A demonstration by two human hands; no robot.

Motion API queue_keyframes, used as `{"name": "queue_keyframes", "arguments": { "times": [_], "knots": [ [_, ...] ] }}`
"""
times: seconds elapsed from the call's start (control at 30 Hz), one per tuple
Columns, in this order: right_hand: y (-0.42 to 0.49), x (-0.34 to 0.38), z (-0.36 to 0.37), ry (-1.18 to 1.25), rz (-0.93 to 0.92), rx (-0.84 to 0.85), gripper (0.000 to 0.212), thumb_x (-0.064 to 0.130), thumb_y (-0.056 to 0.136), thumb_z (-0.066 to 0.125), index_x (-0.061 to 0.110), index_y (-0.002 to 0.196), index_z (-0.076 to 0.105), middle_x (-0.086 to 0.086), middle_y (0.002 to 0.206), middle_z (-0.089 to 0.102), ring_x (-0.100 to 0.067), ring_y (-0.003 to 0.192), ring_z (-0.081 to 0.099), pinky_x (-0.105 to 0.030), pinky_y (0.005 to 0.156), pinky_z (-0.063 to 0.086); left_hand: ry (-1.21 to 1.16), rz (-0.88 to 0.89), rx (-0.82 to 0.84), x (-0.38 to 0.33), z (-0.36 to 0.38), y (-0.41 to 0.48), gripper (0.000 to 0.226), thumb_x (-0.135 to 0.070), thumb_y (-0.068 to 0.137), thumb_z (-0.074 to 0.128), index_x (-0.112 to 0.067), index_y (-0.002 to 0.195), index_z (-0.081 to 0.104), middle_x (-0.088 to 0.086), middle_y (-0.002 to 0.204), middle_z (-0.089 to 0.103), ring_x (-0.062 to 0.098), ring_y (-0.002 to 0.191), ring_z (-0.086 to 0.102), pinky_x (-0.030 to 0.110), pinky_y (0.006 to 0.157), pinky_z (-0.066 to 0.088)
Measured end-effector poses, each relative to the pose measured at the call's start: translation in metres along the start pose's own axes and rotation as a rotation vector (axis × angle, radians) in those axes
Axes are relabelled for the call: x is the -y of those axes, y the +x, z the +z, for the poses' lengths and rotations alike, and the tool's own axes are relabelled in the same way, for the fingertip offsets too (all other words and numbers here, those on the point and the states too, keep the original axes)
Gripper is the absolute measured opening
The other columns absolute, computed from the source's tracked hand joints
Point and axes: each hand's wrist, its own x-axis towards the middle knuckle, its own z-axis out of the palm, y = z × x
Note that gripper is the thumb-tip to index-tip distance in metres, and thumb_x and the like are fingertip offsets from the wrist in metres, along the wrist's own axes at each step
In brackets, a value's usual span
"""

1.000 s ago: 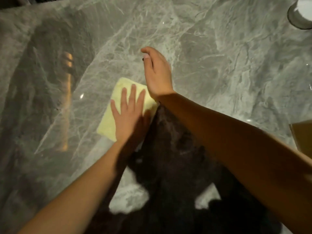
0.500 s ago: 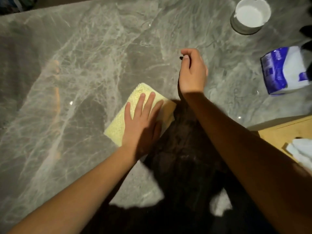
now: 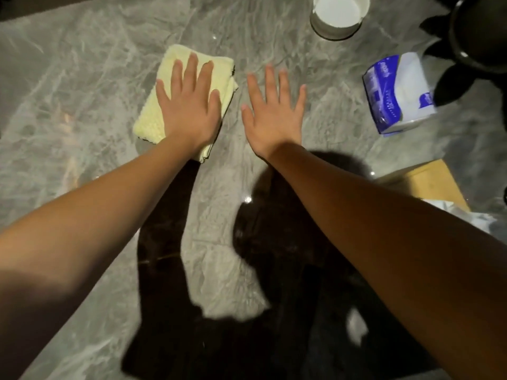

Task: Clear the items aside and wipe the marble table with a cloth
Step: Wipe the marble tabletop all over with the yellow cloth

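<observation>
Left of the left hand (image 3: 189, 105) and ahead of it, the surface (image 3: 68, 91) is open marble. A narrow bare strip runs between it and the right hand (image 3: 274, 111). Right of that hand a tissue pack (image 3: 397, 94) blocks the way, with a white dish (image 3: 338, 16) and a dark pot (image 3: 477, 37) beyond, and a tan board (image 3: 428, 182) nearer.

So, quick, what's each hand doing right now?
Left hand: open, fingers straight, pressing flat on the yellow cloth.
Right hand: open, fingers spread, holding nothing.
</observation>
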Motion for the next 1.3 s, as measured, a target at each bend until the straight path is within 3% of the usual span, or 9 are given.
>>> {"name": "queue_keyframes", "arguments": {
  "times": [0.27, 0.43, 0.53, 0.67, 0.87, 1.03, 1.2, 1.3],
  "knots": [
    [0.002, -0.002, -0.006, -0.007, -0.011, 0.081, 0.057, 0.044, 0.102, 0.015, 0.026, 0.154, -0.002, -0.006, 0.163, -0.01, -0.027, 0.149, -0.013, -0.056, 0.115, -0.01, -0.044, 0.007, 0.005, -0.003, 0.005, -0.089, 0.053, -0.04, 0.1, 0.021, -0.028, 0.151, 0.017, 0.0, 0.161, 0.007, 0.021, 0.149, 0.001, 0.051, 0.117, 0.001],
    [0.0, -0.003, -0.006, -0.004, -0.029, 0.065, 0.057, 0.045, 0.103, 0.015, 0.025, 0.154, 0.0, -0.006, 0.163, -0.008, -0.027, 0.149, -0.012, -0.056, 0.115, -0.01, -0.036, 0.061, 0.115, -0.003, 0.009, -0.216, 0.054, -0.042, 0.098, 0.02, -0.032, 0.151, 0.014, -0.004, 0.161, 0.005, 0.018, 0.149, -0.002, 0.045, 0.117, -0.002],
    [-0.003, -0.004, -0.006, 0.0, -0.042, 0.048, 0.057, 0.045, 0.103, 0.015, 0.024, 0.155, 0.001, -0.007, 0.163, -0.007, -0.028, 0.149, -0.011, -0.055, 0.116, -0.009, -0.004, 0.066, 0.172, -0.011, 0.017, -0.297, 0.055, -0.04, 0.097, 0.023, -0.03, 0.151, 0.02, -0.002, 0.161, 0.009, 0.022, 0.149, 0.005, 0.048, 0.117, 0.005],
    [-0.003, -0.006, -0.003, 0.007, -0.054, 0.018, 0.058, 0.045, 0.103, 0.015, 0.024, 0.155, 0.002, -0.008, 0.163, -0.005, -0.028, 0.149, -0.01, -0.055, 0.116, -0.008, -0.002, 0.092, 0.233, -0.016, 0.019, -0.333, 0.053, -0.042, 0.098, 0.019, -0.032, 0.15, 0.02, -0.002, 0.16, 0.014, 0.024, 0.148, 0.01, 0.048, 0.117, 0.003],
    [-0.004, -0.006, 0.001, 0.008, -0.055, -0.029, 0.058, 0.045, 0.102, 0.016, 0.023, 0.155, 0.005, -0.009, 0.163, -0.001, -0.029, 0.149, -0.006, -0.056, 0.118, -0.005, 0.031, 0.145, 0.187, -0.012, 0.012, -0.263, 0.054, -0.042, 0.096, 0.023, -0.03, 0.149, 0.026, -0.003, 0.159, 0.018, 0.021, 0.148, 0.012, 0.049, 0.115, 0.01],
    [-0.001, -0.006, 0.001, 0.008, -0.042, 0.006, 0.06, 0.048, 0.101, 0.015, 0.024, 0.154, 0.001, -0.007, 0.163, -0.004, -0.027, 0.15, -0.007, -0.055, 0.118, -0.005, -0.061, 0.014, 0.06, -0.003, 0.005, -0.13, 0.052, -0.042, 0.098, 0.024, -0.032, 0.149, 0.024, -0.005, 0.16, 0.013, 0.017, 0.148, 0.005, 0.049, 0.116, 0.004],
    [-0.003, -0.001, 0.005, 0.204, 0.023, -0.246, 0.062, 0.047, 0.096, 0.022, 0.02, 0.151, 0.028, -0.003, 0.159, 0.025, -0.018, 0.147, 0.022, -0.052, 0.117, 0.01, -0.041, -0.022, -0.007, -0.013, -0.001, 0.014, 0.052, -0.039, 0.099, 0.023, -0.03, 0.15, 0.019, -0.001, 0.161, 0.01, 0.022, 0.148, 0.004, 0.054, 0.115, 0.003],
    [0.002, 0.002, 0.002, 0.316, 0.054, -0.308, 0.064, 0.044, 0.092, 0.03, 0.015, 0.148, 0.035, -0.006, 0.155, 0.034, -0.019, 0.142, 0.032, -0.052, 0.115, 0.019, -0.019, -0.007, 0.003, -0.036, -0.003, 0.078, 0.054, -0.038, 0.099, 0.02, -0.028, 0.151, 0.016, 0.0, 0.161, 0.007, 0.024, 0.148, 0.001, 0.055, 0.115, 0.001]
  ]
}}
